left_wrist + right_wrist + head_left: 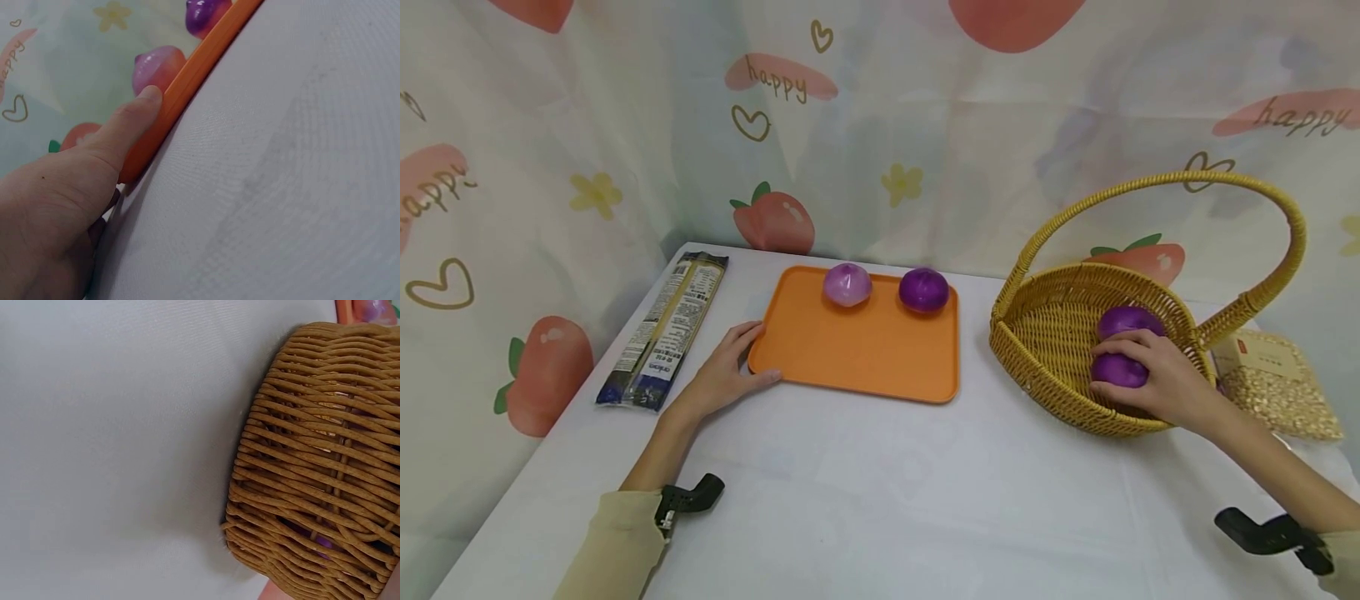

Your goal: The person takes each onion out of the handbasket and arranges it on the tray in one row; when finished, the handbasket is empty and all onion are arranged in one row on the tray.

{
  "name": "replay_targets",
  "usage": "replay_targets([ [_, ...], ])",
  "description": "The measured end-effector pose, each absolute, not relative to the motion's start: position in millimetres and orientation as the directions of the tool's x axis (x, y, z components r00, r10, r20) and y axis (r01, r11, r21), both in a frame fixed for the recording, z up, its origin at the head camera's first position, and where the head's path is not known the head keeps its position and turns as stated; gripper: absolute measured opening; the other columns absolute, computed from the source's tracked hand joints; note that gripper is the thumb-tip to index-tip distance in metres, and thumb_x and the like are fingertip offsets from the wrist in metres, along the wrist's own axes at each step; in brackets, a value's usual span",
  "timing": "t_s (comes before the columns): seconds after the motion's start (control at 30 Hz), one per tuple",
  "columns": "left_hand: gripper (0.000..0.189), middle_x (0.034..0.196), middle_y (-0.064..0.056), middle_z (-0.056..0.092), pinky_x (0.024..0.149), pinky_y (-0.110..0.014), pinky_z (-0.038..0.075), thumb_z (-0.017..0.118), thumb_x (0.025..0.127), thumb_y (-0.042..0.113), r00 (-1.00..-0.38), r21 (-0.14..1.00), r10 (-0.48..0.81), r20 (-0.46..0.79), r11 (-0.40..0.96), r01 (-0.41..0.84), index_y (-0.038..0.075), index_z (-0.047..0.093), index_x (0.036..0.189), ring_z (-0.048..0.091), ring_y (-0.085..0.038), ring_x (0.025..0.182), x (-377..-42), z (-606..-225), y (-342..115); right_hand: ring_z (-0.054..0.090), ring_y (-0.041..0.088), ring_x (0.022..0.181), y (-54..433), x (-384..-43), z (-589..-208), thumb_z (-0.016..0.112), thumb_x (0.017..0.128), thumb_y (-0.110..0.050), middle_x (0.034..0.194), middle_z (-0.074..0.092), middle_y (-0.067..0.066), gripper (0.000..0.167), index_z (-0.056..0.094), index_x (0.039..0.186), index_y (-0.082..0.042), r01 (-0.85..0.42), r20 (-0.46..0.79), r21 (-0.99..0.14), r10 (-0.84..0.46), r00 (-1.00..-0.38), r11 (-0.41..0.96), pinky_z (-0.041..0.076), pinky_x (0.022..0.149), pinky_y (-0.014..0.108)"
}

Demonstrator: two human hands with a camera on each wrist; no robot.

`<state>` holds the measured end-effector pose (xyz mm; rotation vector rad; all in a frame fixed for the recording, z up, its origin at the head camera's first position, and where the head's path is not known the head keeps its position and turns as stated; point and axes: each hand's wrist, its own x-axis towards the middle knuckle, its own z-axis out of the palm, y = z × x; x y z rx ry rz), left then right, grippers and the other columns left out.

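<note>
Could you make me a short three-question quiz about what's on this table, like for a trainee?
1. How many onions lie on the orange tray?
2. True or false: the left hand lies flat in the middle of the tray.
3. What does the right hand hold: A) the basket handle, B) a purple onion in the wicker basket, C) the noodle packet?

Key
1. Two: a pale onion and a dark purple onion.
2. False: it touches the tray's left edge.
3. B; a second onion lies just behind it.
</note>
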<state>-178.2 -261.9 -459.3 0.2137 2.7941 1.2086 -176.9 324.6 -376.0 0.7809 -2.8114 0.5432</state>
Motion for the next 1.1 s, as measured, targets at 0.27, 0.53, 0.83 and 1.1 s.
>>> replay_targets([
  [0.27, 0.096, 0.159, -0.008, 0.023, 0.121, -0.054, 0.023, 0.074, 0.079, 0.053, -0.987, 0.729, 0.157, -0.039, 0.68, 0.079, 0.011, 0.029, 0.152, 0.021, -0.031, 0.149, -177.7, -459.4, -261.6, 0.053, 0.045, 0.102, 324.5, -176.3, -375.0, 0.086, 0.07, -0.021, 0.114, 0.055, 0.022, 0.047, 0.067, 0.111, -0.01, -0.508, 0.254, -0.308, -0.445, -0.859, 0.804, 0.052, 0.07, 0.069],
  [0.53, 0.095, 0.159, -0.009, 0.024, 0.121, -0.054, 0.023, 0.074, 0.08, 0.052, -0.986, 0.732, 0.164, -0.03, 0.676, 0.09, 0.01, 0.03, 0.152, 0.021, -0.031, 0.149, -177.3, -457.9, -261.6, 0.051, 0.05, 0.104, 324.5, -176.4, -373.5, 0.087, 0.07, -0.026, 0.119, 0.051, 0.026, 0.053, 0.064, 0.115, -0.011, -0.461, 0.203, -0.336, -0.415, -0.887, 0.821, 0.051, 0.072, 0.071],
  [0.83, 0.095, 0.159, -0.009, 0.024, 0.121, -0.054, 0.023, 0.075, 0.08, 0.051, -0.985, 0.738, 0.169, -0.027, 0.669, 0.095, 0.009, 0.03, 0.152, 0.021, -0.031, 0.149, -176.6, -458.2, -262.1, 0.05, 0.05, 0.104, 324.5, -176.9, -374.6, 0.088, 0.068, -0.028, 0.118, 0.05, 0.028, 0.058, 0.062, 0.117, -0.011, -0.455, 0.222, -0.328, -0.401, -0.889, 0.828, 0.05, 0.07, 0.072],
  [1.1, 0.095, 0.159, -0.009, 0.023, 0.121, -0.054, 0.023, 0.074, 0.08, 0.052, -0.985, 0.735, 0.167, -0.037, 0.673, 0.087, 0.01, 0.029, 0.152, 0.021, -0.031, 0.149, -177.2, -457.2, -261.3, 0.048, 0.051, 0.105, 325.2, -176.9, -375.4, 0.088, 0.068, -0.028, 0.12, 0.047, 0.031, 0.063, 0.059, 0.119, -0.008, -0.447, 0.231, -0.332, -0.388, -0.892, 0.831, 0.049, 0.071, 0.073],
])
